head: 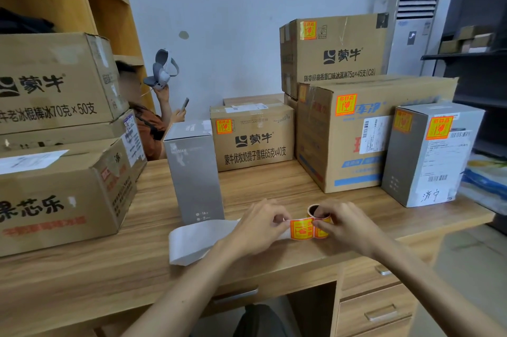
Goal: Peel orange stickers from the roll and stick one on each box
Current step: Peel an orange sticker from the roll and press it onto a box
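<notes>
1. Table [274, 188]: wood grain, under both grips.
2. Top-left carton [55, 81]: far left of and above the left grip, on top of a stack. Printed 蒙牛 and 老冰棍棒冰70克×50支.
3. 果芯乐 carton [60, 199]: at the bottom of that stack, left of the left grip.
4. Blue-printed carton [356, 139]: beyond the right grip. It has an orange 易碎品 label at its upper front and a barcode slip.
5. C8 carton [337, 54]: stacked above item 4. Printed 蒙牛 and 随变经典香草口味冰淇淋75g×45支(C8), with an orange label on its top-left corner.
6. 65克 carton [255, 139]: straight beyond the grips. Printed 蒙牛优牧奶提子雪糕65克×40支, with an orange label at upper left.
7. White-and-grey box [430, 155]: beyond and right of the right grip. It carries two orange labels, and 济宁 is handwritten low on its front.
8. Tall grey box [194, 172]: upright, just beyond and left of the left grip.
9. Backing strip [197, 240]: bare white liner trailing left from under the left grip.
10. Left grip [258, 227]: forearm reaching in from below, palm down, fingers curled. Thumb and forefinger pinch the left edge of the orange sticker [300, 229].
11. Right grip [345, 227]: forearm angled in from lower right. Fingers are curled round the sticker roll [318, 216], with the thumb tip on its face.
12. Sticker roll: between the two grips, just above the table, its brown core showing.
13. Orange sticker: between the grips, red print too small to read.
</notes>
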Available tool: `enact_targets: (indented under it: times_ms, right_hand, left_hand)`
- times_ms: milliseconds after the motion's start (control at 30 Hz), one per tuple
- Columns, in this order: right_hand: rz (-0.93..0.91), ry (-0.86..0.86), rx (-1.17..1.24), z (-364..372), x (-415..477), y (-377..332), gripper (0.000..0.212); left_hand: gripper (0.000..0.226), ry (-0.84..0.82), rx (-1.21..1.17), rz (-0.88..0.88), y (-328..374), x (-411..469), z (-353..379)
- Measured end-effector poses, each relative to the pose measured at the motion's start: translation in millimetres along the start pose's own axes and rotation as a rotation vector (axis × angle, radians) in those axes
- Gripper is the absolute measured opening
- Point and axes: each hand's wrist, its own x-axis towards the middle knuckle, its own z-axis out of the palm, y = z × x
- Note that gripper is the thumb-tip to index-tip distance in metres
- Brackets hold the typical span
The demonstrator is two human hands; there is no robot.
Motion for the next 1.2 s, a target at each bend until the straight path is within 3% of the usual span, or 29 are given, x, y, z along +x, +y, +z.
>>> enact_targets:
  times_ms: [233, 467, 667, 1200]
  right_hand:
    - [0.026, 0.114, -0.017, 13.4, -0.8, -4.9, 0.011]
    - [-0.064, 0.241, -0.056, 22.5, -11.6, -20.5, 0.026]
    - [-0.097, 0.154, -0.08, 33.4, -17.9, -33.5, 0.019]
    - [-0.036, 0.197, -0.03, 36.6, -16.9, -35.5, 0.037]
  left_hand:
    - [0.019, 0.007, -0.168, -0.071, -2.8, -4.1, 0.1]
    - [0.018, 0.043, -0.204, -0.099, -1.3, -4.2, 2.7]
    - [0.014, 0.068, -0.244, -0.083, 4.4, -7.1, 1.7]
    - [0.018, -0.054, -0.488, -0.086, 3.0, -12.1, -1.5]
